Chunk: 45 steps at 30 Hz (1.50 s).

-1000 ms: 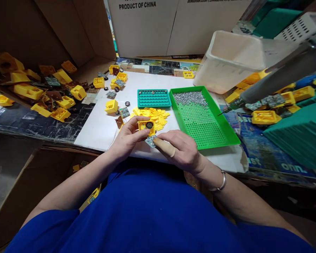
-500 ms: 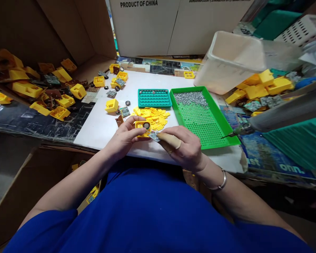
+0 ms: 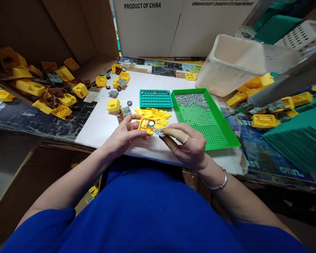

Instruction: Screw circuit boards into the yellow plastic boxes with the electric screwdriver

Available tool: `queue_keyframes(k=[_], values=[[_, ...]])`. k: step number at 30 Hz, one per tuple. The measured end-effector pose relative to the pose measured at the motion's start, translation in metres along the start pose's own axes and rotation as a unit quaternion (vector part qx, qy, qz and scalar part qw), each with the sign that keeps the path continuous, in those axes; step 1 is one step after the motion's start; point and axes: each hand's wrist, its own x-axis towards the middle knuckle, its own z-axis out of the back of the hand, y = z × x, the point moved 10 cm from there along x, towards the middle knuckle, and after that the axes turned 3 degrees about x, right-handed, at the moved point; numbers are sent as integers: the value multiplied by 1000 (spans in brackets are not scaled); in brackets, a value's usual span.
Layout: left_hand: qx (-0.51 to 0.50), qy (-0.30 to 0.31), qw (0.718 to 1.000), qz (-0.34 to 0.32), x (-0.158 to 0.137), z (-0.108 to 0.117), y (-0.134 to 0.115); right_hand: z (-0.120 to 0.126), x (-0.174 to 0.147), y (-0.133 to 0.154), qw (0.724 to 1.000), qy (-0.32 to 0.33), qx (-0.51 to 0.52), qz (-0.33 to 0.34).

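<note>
My left hand is closed on a small yellow plastic housing, its open side facing up. A round speaker shows at the housing's right side. Between the covered fingertips of my right hand is a small grey-green circuit board, just right of the housing. Thin wires seem to run from the board toward the housing. Finger cots cover the thumb and a finger of that hand. Behind both hands lies a pile of flat yellow plastic pieces.
A teal ridged tray and a green tray with small screws lie behind. An electric screwdriver hangs at the right. Yellow housings with boards sit at the left, more in a cardboard box. A white bin stands at the back right.
The yellow housing has tilted and moved slightly right, with the speaker now more beside it. The circuit board has shifted right with my right hand. The screwdriver has swung up and away to the right.
</note>
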Motion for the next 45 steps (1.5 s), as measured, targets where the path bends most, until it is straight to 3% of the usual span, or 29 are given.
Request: queue_keyframes(k=[4,11,17,21,24,27,29,35,39,45], values=[[4,-32,998,-57,1,8,-8,-1,-1,1,1000,0,18,-11],[-100,19,994,44,-3,-11,16,-5,0,-11,983,-41,147,-106],[-77,63,995,30,-11,-28,22,-22,-15,-45,915,-57,284,-281],[-74,53,996,22,-10,-29,22,-29,-22,-53,884,-54,322,-334],[-88,29,996,12,-8,-23,16,-19,-14,-45,923,-54,268,-271],[-93,10,996,10,-6,-17,12,-8,-5,-15,982,-27,156,-107],[-77,-4,997,11,-5,-13,12,-10,-6,3,995,-1,95,-19],[-48,-16,999,14,1,-11,16,-13,-10,27,997,-1,9,74],[-42,-9,999,32,2,-16,20,-23,-11,42,988,63,-23,136],[-44,-27,998,26,1,-16,14,-29,-11,40,987,99,-44,119]])
